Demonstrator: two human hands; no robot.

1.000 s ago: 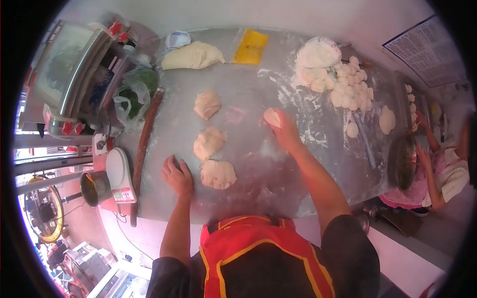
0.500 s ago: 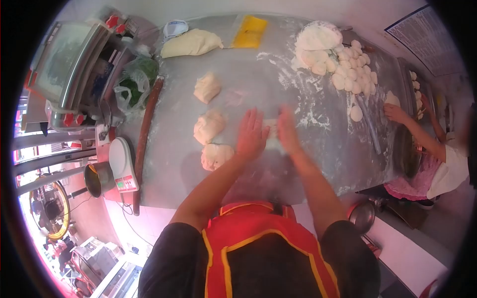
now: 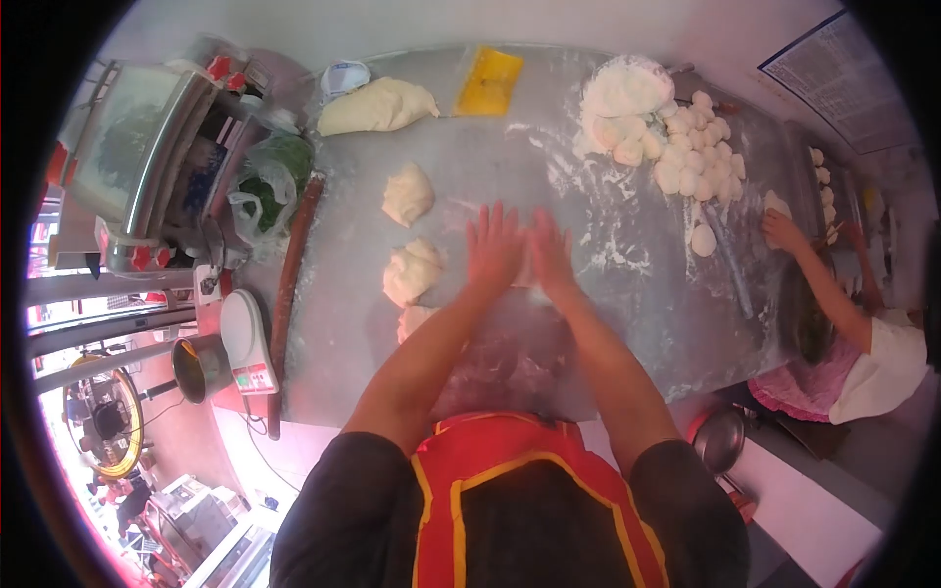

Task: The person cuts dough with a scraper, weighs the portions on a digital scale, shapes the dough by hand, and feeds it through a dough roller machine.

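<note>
My left hand [image 3: 496, 253] and my right hand [image 3: 551, 255] lie side by side, palms down and fingers stretched forward, on the grey table [image 3: 510, 363]. A pale piece of dough [image 3: 525, 269] shows in part between and under them; the hands hide most of it. To the left sit a lump of dough [image 3: 408, 194] and, nearer me, a second lump [image 3: 412, 271]. A third lump [image 3: 415, 321] is partly covered by my left forearm.
A rolling pin [image 3: 290, 284], scale [image 3: 244, 338] and bagged greens [image 3: 267, 186] are at left. Behind lie a large dough mass [image 3: 378, 107] and yellow sheet [image 3: 489, 81]. Small dough pieces [image 3: 698, 157] and a grey rod [image 3: 727, 260] are at right, near a co-worker's hand [image 3: 781, 232].
My left hand has moved right from beside the lumps to the piece under my right hand. Both hands now lie closer together. The co-worker's hand has reached onto the table's right side.
</note>
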